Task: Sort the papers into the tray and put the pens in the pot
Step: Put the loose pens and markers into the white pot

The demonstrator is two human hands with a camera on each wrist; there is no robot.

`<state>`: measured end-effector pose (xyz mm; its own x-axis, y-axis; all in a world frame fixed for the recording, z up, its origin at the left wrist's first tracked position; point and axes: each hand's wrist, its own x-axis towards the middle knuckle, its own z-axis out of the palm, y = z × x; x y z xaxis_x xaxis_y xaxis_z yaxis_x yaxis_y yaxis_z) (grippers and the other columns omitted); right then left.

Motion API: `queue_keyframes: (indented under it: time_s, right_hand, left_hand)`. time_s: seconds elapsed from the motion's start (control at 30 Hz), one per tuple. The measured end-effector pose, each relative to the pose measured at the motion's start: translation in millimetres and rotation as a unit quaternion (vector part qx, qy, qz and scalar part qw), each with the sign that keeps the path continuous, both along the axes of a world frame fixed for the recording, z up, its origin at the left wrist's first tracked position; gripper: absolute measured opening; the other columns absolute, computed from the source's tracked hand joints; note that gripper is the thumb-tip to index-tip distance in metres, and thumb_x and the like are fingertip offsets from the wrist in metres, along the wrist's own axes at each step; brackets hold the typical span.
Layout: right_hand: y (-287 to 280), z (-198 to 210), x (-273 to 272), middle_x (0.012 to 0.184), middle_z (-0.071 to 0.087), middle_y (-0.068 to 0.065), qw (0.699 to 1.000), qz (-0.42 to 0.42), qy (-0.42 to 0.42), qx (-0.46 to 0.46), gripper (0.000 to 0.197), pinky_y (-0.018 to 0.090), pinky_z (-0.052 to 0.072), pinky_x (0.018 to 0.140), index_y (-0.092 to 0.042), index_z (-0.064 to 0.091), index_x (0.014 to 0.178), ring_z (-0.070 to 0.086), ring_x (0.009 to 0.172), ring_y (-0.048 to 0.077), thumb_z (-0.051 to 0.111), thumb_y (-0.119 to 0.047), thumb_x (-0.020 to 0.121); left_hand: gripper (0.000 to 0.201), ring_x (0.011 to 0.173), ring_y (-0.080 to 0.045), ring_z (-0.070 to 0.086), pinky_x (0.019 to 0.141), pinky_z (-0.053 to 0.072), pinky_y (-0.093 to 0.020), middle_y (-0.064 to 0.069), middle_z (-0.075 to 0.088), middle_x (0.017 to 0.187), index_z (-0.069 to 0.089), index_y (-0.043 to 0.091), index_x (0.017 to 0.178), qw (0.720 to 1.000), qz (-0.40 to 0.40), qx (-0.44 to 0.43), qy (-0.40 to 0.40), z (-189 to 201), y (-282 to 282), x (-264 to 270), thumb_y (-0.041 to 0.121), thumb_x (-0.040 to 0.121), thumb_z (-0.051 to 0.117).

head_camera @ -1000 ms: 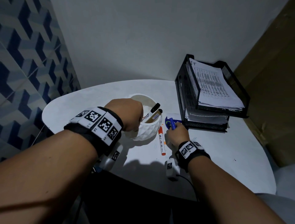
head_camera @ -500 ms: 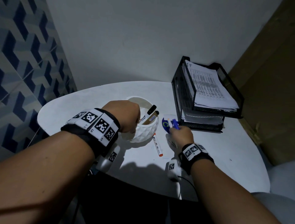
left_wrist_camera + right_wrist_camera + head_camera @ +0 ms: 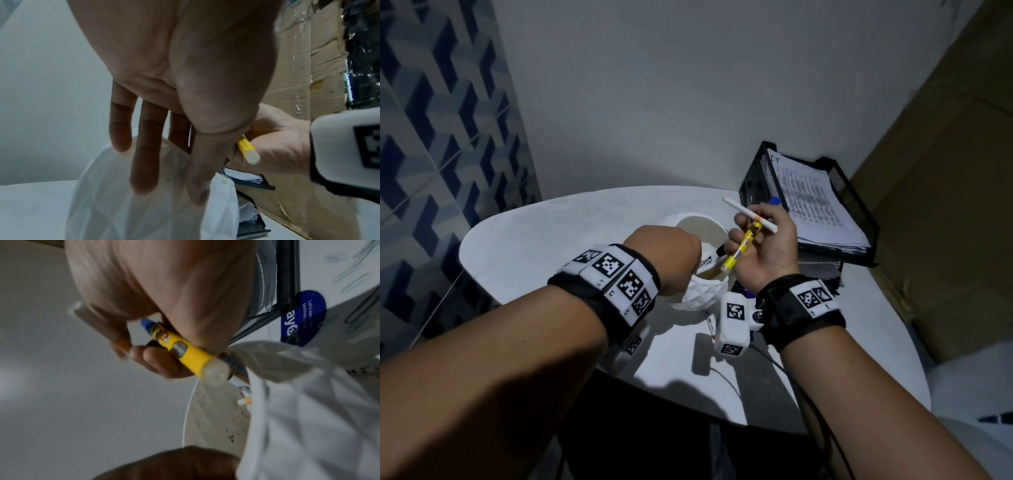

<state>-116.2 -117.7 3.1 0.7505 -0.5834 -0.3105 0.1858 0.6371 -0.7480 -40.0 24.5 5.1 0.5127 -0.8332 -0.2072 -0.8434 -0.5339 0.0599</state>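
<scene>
My left hand [image 3: 671,253] holds the white faceted pot [image 3: 702,291] by its near rim, fingers down the outer wall [image 3: 144,162] and thumb over the edge. Just right of the pot's mouth, my raised right hand [image 3: 753,226] grips two pens. One is a yellow pen [image 3: 741,250] with a blue cap [image 3: 147,324], its lower end over the pot's rim. The other is a thin white pen [image 3: 750,214] with an orange band. Other pens [image 3: 709,265] lie inside the pot. The black mesh tray [image 3: 756,185] at the back right holds printed papers [image 3: 811,205].
A white marker with red print [image 3: 710,325] lies on the white table [image 3: 551,240] below the pot, partly hidden by my wrist camera. A blue round card [image 3: 302,318] lies by the tray's foot. Cardboard [image 3: 945,205] stands at the right, a tiled wall at the left.
My right hand has risen from the table by the tray with the yellow and white pens and swung over the pot's right rim. The left hand stays on the pot.
</scene>
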Motion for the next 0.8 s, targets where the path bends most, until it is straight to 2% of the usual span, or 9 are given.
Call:
queue_keyframes:
  time_s: [0.07, 0.13, 0.2, 0.33, 0.4, 0.53, 0.63, 0.7, 0.8]
  right_hand:
    - [0, -7, 2, 0.059, 0.044, -0.001, 0.998, 0.03, 0.04, -0.04, 0.027, 0.02, 0.027, 0.036, -0.018, 0.049, 0.07, 0.036, 0.039, 0.01, 0.057, -0.016, 0.096]
    - [-2, -12, 3, 0.057, 0.041, -0.001, 0.993, 0.05, 0.068, -0.085, 0.033, 0.018, 0.025, 0.033, -0.017, 0.044, 0.069, 0.036, 0.038, 0.008, 0.055, 0.001, 0.095]
    - [-6, -14, 4, 0.062, 0.042, 0.002, 0.988, 0.073, 0.08, -0.106, 0.032, 0.017, 0.025, 0.033, -0.016, 0.045, 0.072, 0.039, 0.041, 0.008, 0.052, 0.008, 0.093]
    - [-7, -13, 3, 0.067, 0.045, 0.006, 0.977, 0.081, 0.108, -0.166, 0.022, 0.019, 0.03, 0.036, -0.013, 0.051, 0.081, 0.042, 0.044, 0.012, 0.054, 0.003, 0.095]
    - [-2, -11, 6, 0.068, 0.048, 0.007, 0.976, 0.048, 0.094, -0.19, 0.017, 0.023, 0.036, 0.041, -0.012, 0.052, 0.085, 0.045, 0.048, 0.015, 0.053, -0.001, 0.098]
    - [7, -4, 19, 0.074, 0.055, 0.009, 0.987, -0.026, -0.014, -0.158, 0.02, 0.034, 0.049, 0.064, -0.012, 0.053, 0.087, 0.053, 0.058, 0.019, 0.046, -0.001, 0.101]
    - [15, -1, 22, 0.079, 0.064, 0.012, 0.984, -0.023, -0.058, -0.166, 0.008, 0.039, 0.05, 0.076, -0.011, 0.057, 0.091, 0.062, 0.068, 0.024, 0.056, -0.003, 0.091]
    - [12, -3, 20, 0.081, 0.068, 0.011, 0.979, -0.044, -0.058, -0.189, 0.008, 0.036, 0.051, 0.079, -0.011, 0.062, 0.088, 0.066, 0.076, 0.024, 0.063, -0.006, 0.082]
    - [-10, -12, 16, 0.08, 0.071, 0.004, 0.947, -0.113, 0.029, -0.298, 0.013, 0.041, 0.053, 0.087, -0.014, 0.071, 0.083, 0.065, 0.081, 0.019, 0.066, -0.003, 0.088]
  left_hand:
    - [0.014, 0.075, -0.023, 0.064, 0.061, 0.046, -0.031, 0.004, 0.068, 0.083, 0.074, 0.026, 0.093, 1.0, 0.006, 0.003, -0.008, 1, 3, 2, 0.018, 0.082, 0.07]
    - [0.015, 0.075, -0.023, 0.065, 0.061, 0.047, -0.031, 0.003, 0.069, 0.084, 0.074, 0.025, 0.093, 1.0, 0.009, 0.003, -0.007, 2, 5, 7, 0.018, 0.08, 0.071]
    - [0.015, 0.074, -0.023, 0.066, 0.061, 0.048, -0.03, 0.002, 0.07, 0.083, 0.075, 0.024, 0.092, 1.0, 0.011, 0.004, -0.006, 3, 5, 11, 0.019, 0.078, 0.073]
    - [0.015, 0.073, -0.021, 0.066, 0.06, 0.048, -0.029, 0.004, 0.069, 0.08, 0.075, 0.025, 0.091, 1.0, 0.015, 0.005, 0.003, 2, 1, 13, 0.02, 0.078, 0.073]
    - [0.015, 0.074, -0.022, 0.065, 0.06, 0.046, -0.03, 0.004, 0.068, 0.081, 0.075, 0.025, 0.093, 1.0, 0.011, 0.006, 0.006, 1, -1, 12, 0.022, 0.078, 0.074]
    - [0.014, 0.079, -0.023, 0.066, 0.061, 0.046, -0.029, 0.004, 0.069, 0.083, 0.073, 0.024, 0.09, 1.0, 0.006, 0.007, 0.026, 0, -5, 10, 0.029, 0.078, 0.078]
    - [0.014, 0.078, -0.023, 0.068, 0.059, 0.046, -0.028, 0.003, 0.07, 0.079, 0.073, 0.022, 0.084, 0.999, 0.006, 0.005, 0.035, -2, -5, 8, 0.031, 0.077, 0.08]
    - [0.014, 0.076, -0.023, 0.068, 0.057, 0.044, -0.027, 0.003, 0.069, 0.076, 0.072, 0.02, 0.082, 0.999, 0.007, 0.005, 0.032, -2, -4, 7, 0.03, 0.076, 0.08]
    - [0.013, 0.073, -0.021, 0.065, 0.054, 0.039, -0.026, 0.004, 0.064, 0.071, 0.066, 0.022, 0.078, 0.999, 0.014, 0.01, 0.035, 0, -3, 7, 0.027, 0.076, 0.078]
